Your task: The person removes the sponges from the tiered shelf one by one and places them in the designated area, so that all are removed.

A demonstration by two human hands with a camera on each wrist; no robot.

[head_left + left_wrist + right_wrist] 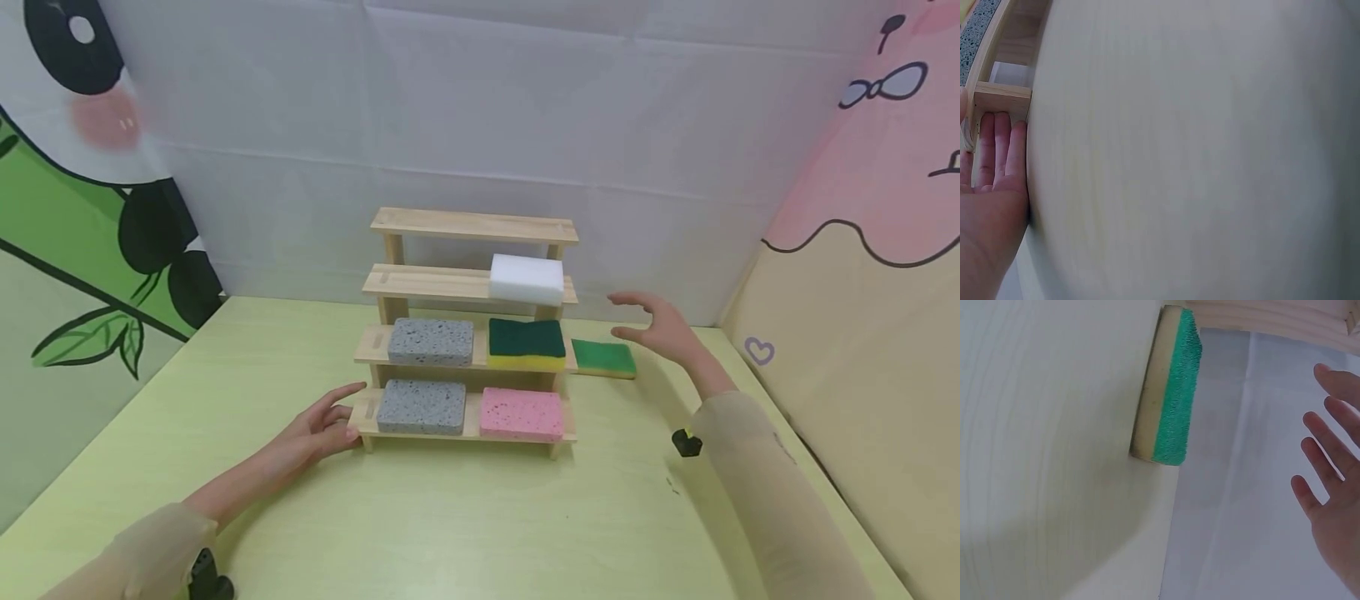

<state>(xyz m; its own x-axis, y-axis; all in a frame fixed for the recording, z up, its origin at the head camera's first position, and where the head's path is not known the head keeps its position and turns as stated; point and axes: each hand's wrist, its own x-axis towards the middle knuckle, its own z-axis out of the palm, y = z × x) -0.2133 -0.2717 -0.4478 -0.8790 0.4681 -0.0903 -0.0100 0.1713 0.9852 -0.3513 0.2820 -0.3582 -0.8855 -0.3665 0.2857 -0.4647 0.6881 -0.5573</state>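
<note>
A small stepped wooden rack (474,221) stands on the table, with sponges on its lower three steps. My left hand (318,429) holds the left end of its lowest step, thumb at the front corner. In the left wrist view, the fingers (1002,144) reach under the board to a wooden leg. My right hand (663,327) hovers at the rack's right with nothing in it, fingers spread apart from the thumb. Below and left of it, a green-topped sponge (603,358) lies on the table; the right wrist view shows its pale side and green layer (1175,394).
On the rack are a white sponge block (527,279), a dark green and yellow sponge (527,343), two grey speckled sponges, upper (431,342) and lower (422,407), and a pink sponge (521,413). A pale cloth (480,108) hangs behind the table.
</note>
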